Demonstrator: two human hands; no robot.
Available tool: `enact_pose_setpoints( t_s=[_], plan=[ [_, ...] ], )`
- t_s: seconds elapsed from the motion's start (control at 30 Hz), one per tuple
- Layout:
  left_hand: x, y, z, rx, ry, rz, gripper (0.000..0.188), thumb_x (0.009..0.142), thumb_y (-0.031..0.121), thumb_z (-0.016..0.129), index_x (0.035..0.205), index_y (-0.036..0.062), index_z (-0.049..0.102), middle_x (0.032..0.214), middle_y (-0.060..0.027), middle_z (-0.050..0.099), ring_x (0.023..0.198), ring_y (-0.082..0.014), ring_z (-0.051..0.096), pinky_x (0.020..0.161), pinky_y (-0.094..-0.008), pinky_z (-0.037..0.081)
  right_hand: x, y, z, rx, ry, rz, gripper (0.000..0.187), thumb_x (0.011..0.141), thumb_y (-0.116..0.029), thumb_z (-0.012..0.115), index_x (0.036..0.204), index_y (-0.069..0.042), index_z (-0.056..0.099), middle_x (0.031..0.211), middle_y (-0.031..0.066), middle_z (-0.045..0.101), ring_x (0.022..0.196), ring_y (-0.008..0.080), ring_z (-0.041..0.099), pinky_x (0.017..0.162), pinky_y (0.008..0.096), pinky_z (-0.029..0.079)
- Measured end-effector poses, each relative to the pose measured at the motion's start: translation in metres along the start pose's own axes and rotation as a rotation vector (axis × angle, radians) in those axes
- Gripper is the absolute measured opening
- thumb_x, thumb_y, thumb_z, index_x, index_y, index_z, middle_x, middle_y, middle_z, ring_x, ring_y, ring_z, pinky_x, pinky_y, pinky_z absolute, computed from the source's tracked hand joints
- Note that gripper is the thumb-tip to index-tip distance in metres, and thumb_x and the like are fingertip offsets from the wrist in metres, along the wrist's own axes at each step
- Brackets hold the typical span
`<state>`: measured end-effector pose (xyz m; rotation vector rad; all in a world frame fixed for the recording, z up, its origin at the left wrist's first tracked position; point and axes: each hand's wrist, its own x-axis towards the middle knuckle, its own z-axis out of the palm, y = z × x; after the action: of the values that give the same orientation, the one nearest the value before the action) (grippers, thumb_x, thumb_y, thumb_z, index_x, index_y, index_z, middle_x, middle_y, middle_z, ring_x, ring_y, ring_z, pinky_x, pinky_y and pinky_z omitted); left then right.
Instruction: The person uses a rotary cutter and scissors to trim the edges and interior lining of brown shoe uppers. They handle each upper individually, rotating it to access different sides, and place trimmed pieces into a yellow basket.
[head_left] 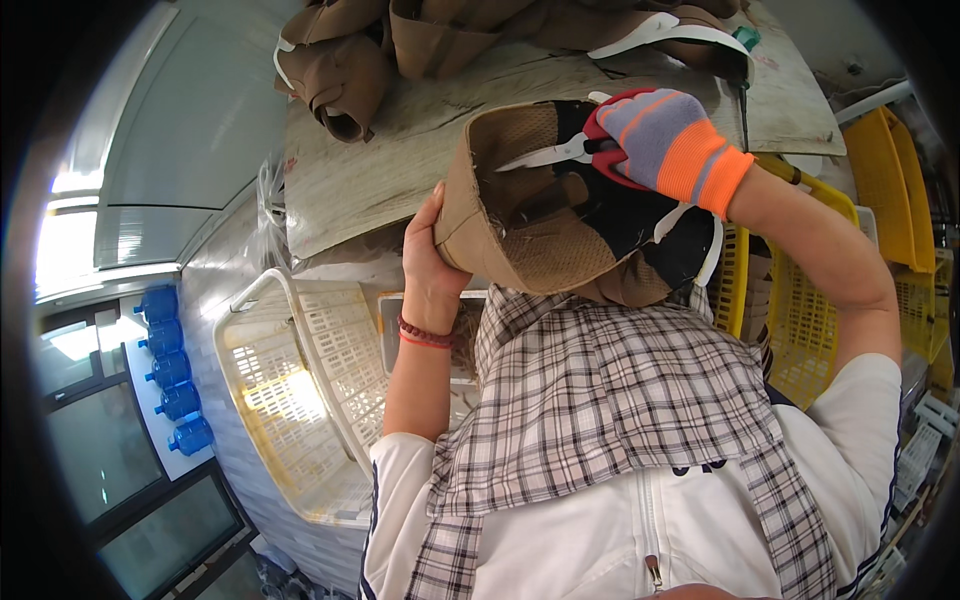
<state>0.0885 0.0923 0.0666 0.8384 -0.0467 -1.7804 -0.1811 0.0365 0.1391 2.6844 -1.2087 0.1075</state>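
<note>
A brown sewn fabric piece (462,222), hollow with a mesh lining, black inner panels and white edging, is held up in front of my chest. My left hand (432,250), bare with a red bracelet at the wrist, grips its left side, thumb outside. My right hand (665,140), in a grey and orange glove, is closed on the red handles of a pair of scissors (548,156). The silver blades point left over the opening of the piece, near its inner wall. Whether they touch the fabric I cannot tell.
More brown pieces (345,75) with white edging are heaped on the worn worktable (400,165) ahead. White plastic baskets (290,400) stand at my left, yellow crates (800,320) at my right. Blue water jugs (180,401) line the far left.
</note>
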Motion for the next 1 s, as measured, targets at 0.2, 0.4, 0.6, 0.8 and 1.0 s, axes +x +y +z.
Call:
enact_pose_setpoints(
  t_s=[0.2,0.4,0.6,0.8,1.0],
  plan=[
    [0.0,0.007,-0.031,-0.01,-0.225,-0.079,0.03,0.098,0.028,0.044,0.112,0.0052,0.057,0.102,-0.0088,0.061,0.092,-0.0244,0.056,0.085,-0.0429,0.048,-0.016,0.004,-0.007,0.372,-0.144,0.31,0.039,0.086,-0.038,0.065,0.112,-0.009,0.062,0.099,0.011,0.069,0.089,0.0266,0.067,0.073,0.0335,0.053],
    [-0.017,-0.004,-0.036,0.049,-0.117,-0.111,0.039,0.098,0.029,0.044,0.128,0.0051,0.051,0.116,-0.0119,0.062,0.109,-0.0276,0.057,0.094,-0.0476,0.047,-0.042,-0.008,-0.009,0.28,-0.252,0.058,0.039,0.078,-0.028,0.07,0.109,-0.006,0.062,0.094,0.0125,0.065,0.092,0.0283,0.063,0.08,0.0366,0.052],
    [-0.031,-0.024,-0.051,0.03,-0.149,-0.187,0.022,0.094,0.024,0.054,0.098,0.0028,0.059,0.098,-0.0128,0.061,0.1,-0.0274,0.057,0.09,-0.041,0.05,-0.041,-0.022,-0.01,0.136,-0.428,0.058,0.038,0.073,-0.024,0.072,0.107,-0.007,0.063,0.093,0.0119,0.065,0.089,0.0264,0.064,0.078,0.0358,0.052],
    [-0.024,-0.03,-0.063,0.326,-0.076,-0.222,0.006,0.085,0.004,0.062,0.089,0.0041,0.057,0.088,-0.004,0.062,0.079,-0.0146,0.06,0.076,-0.028,0.054,-0.044,-0.021,-0.009,0.114,-0.357,-0.009,0.04,0.07,-0.024,0.076,0.105,-0.01,0.065,0.09,0.0098,0.065,0.086,0.0253,0.065,0.077,0.0348,0.053],
    [-0.019,-0.037,-0.071,0.431,-0.147,-0.151,0.017,0.085,0.006,0.067,0.1,0.0018,0.06,0.091,-0.0042,0.063,0.08,-0.0134,0.065,0.069,-0.0263,0.056,-0.047,-0.016,-0.009,0.003,-0.385,-0.024,0.045,0.068,-0.027,0.079,0.107,-0.01,0.065,0.088,0.0083,0.065,0.084,0.0235,0.066,0.074,0.0328,0.054]
  ],
)
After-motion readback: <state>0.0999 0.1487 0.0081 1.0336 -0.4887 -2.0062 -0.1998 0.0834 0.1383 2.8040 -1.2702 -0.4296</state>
